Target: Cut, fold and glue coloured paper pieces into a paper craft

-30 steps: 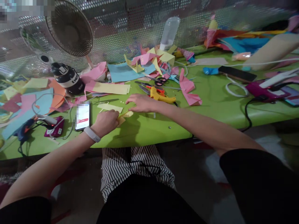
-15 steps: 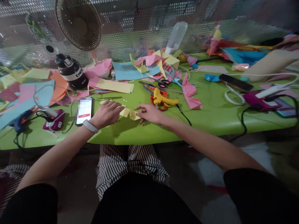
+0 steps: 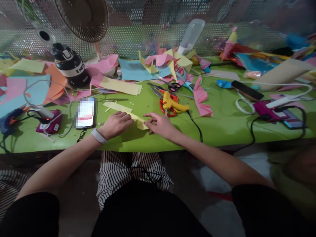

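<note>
A small folded piece of yellow paper (image 3: 141, 125) lies low over the green tabletop between my hands. My left hand (image 3: 118, 123), with a pale band at its wrist, is closed on the paper's left end; its fingertips are partly hidden. At the right end, my right hand (image 3: 160, 126) pinches the paper with thumb and fingers, the index finger stretched along its top. Just behind my left hand lies a flat yellow paper strip (image 3: 119, 107). Beyond my right hand are a yellow glue gun (image 3: 175, 104) and red-handled scissors (image 3: 172, 114).
A phone (image 3: 85, 113) with a lit screen lies left of my left hand. Farther back stand a black bottle (image 3: 71, 69) and a fan (image 3: 84, 16). Coloured paper scraps (image 3: 160, 61) cover the back. Purple power strips (image 3: 50, 121) with cords sit at both sides. Tweezers (image 3: 115, 99) lie mid-table.
My right hand has come down from above the paper to grip its right end. The yellow paper, bent with a crease between my hands half a second ago, now looks straighter. The camera view has shifted.
</note>
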`<state>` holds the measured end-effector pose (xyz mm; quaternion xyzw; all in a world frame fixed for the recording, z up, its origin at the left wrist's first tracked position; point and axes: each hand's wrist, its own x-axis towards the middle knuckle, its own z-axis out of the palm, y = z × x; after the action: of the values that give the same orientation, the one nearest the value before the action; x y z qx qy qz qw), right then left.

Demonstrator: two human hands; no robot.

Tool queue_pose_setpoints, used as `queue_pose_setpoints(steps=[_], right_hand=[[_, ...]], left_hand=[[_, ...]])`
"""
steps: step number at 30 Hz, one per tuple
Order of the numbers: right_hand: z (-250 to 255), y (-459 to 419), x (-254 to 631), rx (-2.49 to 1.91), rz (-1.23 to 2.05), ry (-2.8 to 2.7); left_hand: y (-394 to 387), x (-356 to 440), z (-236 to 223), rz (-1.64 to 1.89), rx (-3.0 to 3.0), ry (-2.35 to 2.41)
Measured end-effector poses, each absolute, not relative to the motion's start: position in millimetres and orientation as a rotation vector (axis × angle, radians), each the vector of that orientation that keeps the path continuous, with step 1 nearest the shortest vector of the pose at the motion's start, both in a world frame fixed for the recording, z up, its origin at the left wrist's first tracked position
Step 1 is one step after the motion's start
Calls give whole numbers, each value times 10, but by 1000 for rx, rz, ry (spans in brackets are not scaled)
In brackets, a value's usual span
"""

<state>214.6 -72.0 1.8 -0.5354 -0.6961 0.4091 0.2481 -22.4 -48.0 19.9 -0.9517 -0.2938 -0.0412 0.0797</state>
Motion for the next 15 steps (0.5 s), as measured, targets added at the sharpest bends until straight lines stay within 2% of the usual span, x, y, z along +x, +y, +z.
queue_pose_setpoints(steps=[3, 5, 10, 15], right_hand=[[51, -757, 2153, -1368, 475, -2149], [59, -736, 2140, -1226, 246, -2236], [-61, -617, 2063, -1043, 242, -2456], [-160, -576, 2034, -1059, 292, -2472]], left_hand=[[-497, -247, 159, -69, -2904, -876], [-510, -259, 128, -114, -2921, -944], [-563, -248, 76, -301, -2926, -1143], [-606, -214, 64, -275, -2887, -1217]])
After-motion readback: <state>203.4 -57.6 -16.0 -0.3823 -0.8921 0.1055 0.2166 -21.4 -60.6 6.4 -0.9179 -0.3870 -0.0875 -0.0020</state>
